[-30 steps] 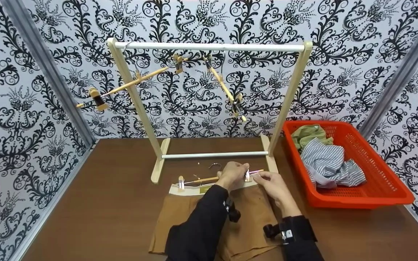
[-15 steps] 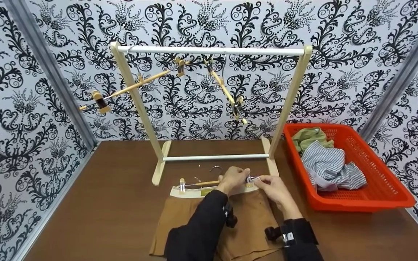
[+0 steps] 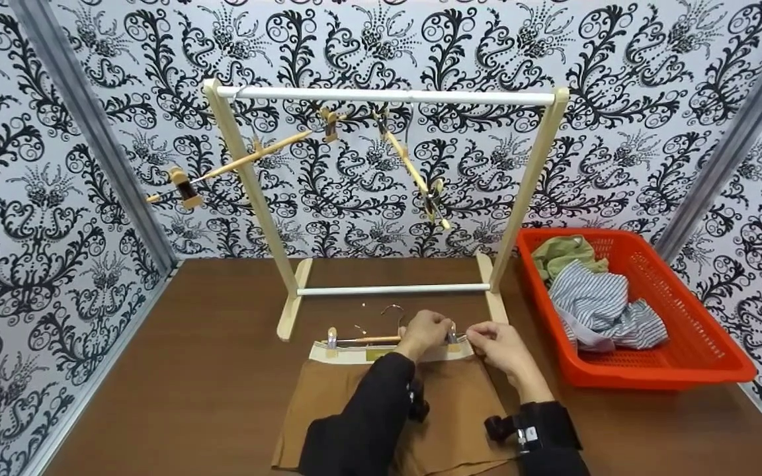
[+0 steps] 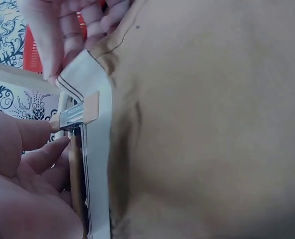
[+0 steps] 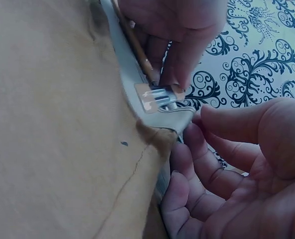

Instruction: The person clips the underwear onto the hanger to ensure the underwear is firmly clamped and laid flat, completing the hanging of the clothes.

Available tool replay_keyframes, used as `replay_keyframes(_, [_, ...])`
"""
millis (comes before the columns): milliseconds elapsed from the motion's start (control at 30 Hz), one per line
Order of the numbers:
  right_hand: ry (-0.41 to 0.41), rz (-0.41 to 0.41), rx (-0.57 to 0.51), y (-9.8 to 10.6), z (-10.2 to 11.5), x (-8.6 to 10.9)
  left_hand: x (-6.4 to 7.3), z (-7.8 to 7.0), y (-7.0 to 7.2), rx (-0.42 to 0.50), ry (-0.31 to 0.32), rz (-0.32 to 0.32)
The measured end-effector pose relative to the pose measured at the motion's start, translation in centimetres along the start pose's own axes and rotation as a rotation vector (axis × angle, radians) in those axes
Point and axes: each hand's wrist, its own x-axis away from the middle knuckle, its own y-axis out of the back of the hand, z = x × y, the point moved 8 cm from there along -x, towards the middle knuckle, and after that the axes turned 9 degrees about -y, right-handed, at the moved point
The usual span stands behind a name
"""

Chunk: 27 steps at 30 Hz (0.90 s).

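Observation:
Brown shorts [image 3: 460,403] with a white waistband lie flat on the brown table. A wooden clip hanger [image 3: 371,340] lies along the waistband, and its left clip [image 3: 332,338] sits on the band. My left hand [image 3: 424,334] pinches the right clip [image 4: 77,115] between thumb and fingers; its pads straddle the waistband in the left wrist view. My right hand [image 3: 500,347] pinches the waistband's right corner [image 5: 180,118] just outside that clip. Sleeve and forearm cover part of the shorts in the head view.
Behind the shorts stands a wooden rack [image 3: 387,94], with two clip hangers [image 3: 258,153] on its top rail. To the right is a red basket [image 3: 672,377] with a striped garment [image 3: 592,297] and a green cloth [image 3: 569,254].
The right end of the hanger, with its clip, has come down onto the waistband. My left hand stays at the clip, and my right hand stays at the corner.

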Motion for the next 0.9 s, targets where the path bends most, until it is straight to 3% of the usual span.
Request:
replay_keyframes(100, [0.013, 0.000, 0.049, -0.2, 0.4, 0.2, 0.1, 0.1, 0.3, 0.045, -0.004, -0.027])
replay_keyframes(200, [0.112, -0.026, 0.166, -0.1, 1.5, 0.6, 0.2, -0.2, 1.1, 0.066, -0.028, -0.062])
replay_keyframes(300, [0.234, -0.058, 0.308, 0.2, 3.1, 1.1, 0.4, -1.1, 2.4, 0.012, -0.073, -0.088])
replay_keyframes(433, [0.312, -0.041, 0.439, 0.3, 4.8, 2.0, 0.6, -2.6, 4.1, -0.117, -0.165, -0.076])
replay_keyframes(567, [0.348, 0.008, 0.500, 0.0, 6.2, 3.1, 1.2, -3.5, 5.3, -0.266, -0.242, -0.038])
replay_keyframes(767, [0.408, 0.081, 0.570, -1.0, 7.5, 4.4, 2.7, -3.6, 6.7, -0.566, -0.343, -0.020])
replay_keyframes(900, [0.434, 0.163, 0.607, -2.2, 7.3, 4.7, 3.5, -2.9, 7.3, -0.683, -0.348, 0.006])
